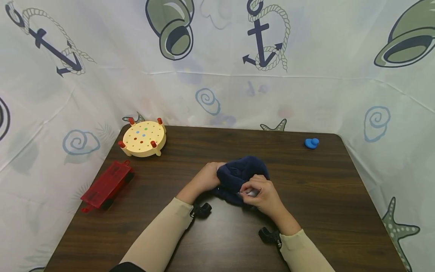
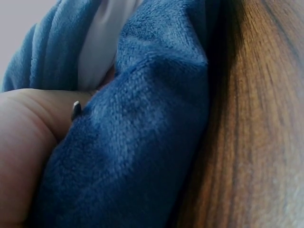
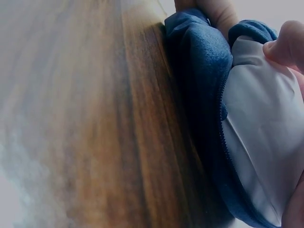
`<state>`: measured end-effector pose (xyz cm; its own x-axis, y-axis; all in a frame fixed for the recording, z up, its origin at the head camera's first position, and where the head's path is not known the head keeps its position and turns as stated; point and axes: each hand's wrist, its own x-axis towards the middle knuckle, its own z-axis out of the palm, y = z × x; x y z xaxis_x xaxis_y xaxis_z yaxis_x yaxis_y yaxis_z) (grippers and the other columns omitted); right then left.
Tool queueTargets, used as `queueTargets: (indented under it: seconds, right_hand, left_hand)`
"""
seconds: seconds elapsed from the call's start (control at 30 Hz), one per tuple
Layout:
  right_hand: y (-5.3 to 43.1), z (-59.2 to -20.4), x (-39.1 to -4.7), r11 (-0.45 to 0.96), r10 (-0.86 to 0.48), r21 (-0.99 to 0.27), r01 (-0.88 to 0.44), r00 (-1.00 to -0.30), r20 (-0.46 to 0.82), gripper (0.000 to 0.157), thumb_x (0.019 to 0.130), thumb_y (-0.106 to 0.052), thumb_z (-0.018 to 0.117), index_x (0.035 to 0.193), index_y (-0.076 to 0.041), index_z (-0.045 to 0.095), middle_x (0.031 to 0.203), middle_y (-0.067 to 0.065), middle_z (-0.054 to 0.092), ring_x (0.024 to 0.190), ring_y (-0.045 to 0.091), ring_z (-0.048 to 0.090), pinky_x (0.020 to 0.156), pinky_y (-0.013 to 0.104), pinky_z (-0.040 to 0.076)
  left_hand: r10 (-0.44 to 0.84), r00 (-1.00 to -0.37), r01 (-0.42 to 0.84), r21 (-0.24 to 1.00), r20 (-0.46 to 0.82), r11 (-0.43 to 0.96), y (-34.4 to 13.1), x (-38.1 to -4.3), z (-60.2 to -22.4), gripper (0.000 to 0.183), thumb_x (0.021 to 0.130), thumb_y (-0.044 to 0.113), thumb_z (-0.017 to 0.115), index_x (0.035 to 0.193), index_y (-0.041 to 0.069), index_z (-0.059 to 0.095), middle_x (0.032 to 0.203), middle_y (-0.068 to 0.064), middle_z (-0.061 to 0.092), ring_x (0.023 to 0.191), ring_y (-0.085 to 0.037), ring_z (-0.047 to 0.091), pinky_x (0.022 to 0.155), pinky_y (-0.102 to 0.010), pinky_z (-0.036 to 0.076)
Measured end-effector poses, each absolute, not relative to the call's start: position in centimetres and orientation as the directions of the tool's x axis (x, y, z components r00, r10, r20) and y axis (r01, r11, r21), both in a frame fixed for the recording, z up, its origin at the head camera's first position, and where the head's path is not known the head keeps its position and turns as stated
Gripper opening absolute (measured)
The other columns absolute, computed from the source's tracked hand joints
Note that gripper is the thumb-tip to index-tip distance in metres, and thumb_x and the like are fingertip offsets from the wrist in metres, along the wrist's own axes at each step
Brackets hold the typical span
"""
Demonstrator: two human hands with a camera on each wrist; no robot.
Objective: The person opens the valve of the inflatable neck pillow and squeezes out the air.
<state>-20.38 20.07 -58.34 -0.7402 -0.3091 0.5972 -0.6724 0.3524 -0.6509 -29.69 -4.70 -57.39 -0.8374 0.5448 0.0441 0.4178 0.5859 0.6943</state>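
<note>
A navy plush zipped cushion [image 1: 241,172] lies bunched on the table in front of the person. At its left side, the left hand [image 1: 208,176] grips the fabric, its fingers partly hidden by the plush. In the right wrist view the zipper [image 3: 222,137] is undone, and smooth white inner fabric [image 3: 266,114] bulges through the gap. The right hand [image 1: 262,193] pinches this white fabric at the near right side, thumb against fingertips. Close up in the left wrist view, the plush [image 2: 137,118] covers part of the left hand beside the tabletop.
A red toy wagon [image 1: 108,184] stands at the table's left edge. Behind it is a round cream toy [image 1: 144,139] with red pegs and coloured dots. A small blue rubber duck [image 1: 311,143] sits at the back right. A patterned curtain [image 1: 217,98] hangs behind the brown table [image 1: 340,211].
</note>
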Motion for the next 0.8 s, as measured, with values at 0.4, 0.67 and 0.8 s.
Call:
queueTargets:
  seconds: [0.4, 0.67, 0.8]
  right_hand:
    - [20.2, -58.1, -20.2, 0.378, -0.302, -0.721, -0.581, -0.814, 0.497, 0.025, 0.081, -0.006, 0.095, 0.090, -0.025, 0.081, 0.081, -0.011, 0.074, 0.079, 0.011, 0.064, 0.084, 0.028, 0.047]
    - [20.4, -58.5, -20.4, 0.390, -0.301, -0.772, -0.502, -0.862, 0.408, 0.026, 0.082, -0.010, 0.095, 0.090, -0.031, 0.080, 0.085, -0.015, 0.073, 0.084, 0.008, 0.063, 0.081, 0.029, 0.049]
    - [20.4, -58.7, -20.4, 0.390, -0.302, -0.773, -0.501, -0.862, 0.407, 0.026, 0.082, -0.010, 0.095, 0.090, -0.031, 0.080, 0.084, -0.015, 0.073, 0.084, 0.009, 0.063, 0.079, 0.029, 0.050]
  left_hand:
    - [0.581, -0.808, 0.469, 0.703, 0.098, 0.535, -4.8, -30.2, -58.1, 0.003, 0.094, 0.029, 0.076, 0.096, 0.026, 0.076, 0.093, 0.007, 0.075, 0.086, -0.011, 0.067, 0.081, -0.035, 0.058]
    - [0.585, -0.805, 0.473, 0.702, 0.100, 0.532, -4.9, -30.1, -58.0, 0.006, 0.095, 0.029, 0.076, 0.101, 0.027, 0.078, 0.099, 0.007, 0.079, 0.090, -0.012, 0.071, 0.085, -0.036, 0.059]
    - [0.574, -0.815, 0.457, 0.697, 0.079, 0.553, -4.8, -29.8, -57.4, 0.007, 0.097, 0.031, 0.076, 0.103, 0.029, 0.079, 0.103, 0.008, 0.080, 0.095, -0.011, 0.072, 0.089, -0.037, 0.060]
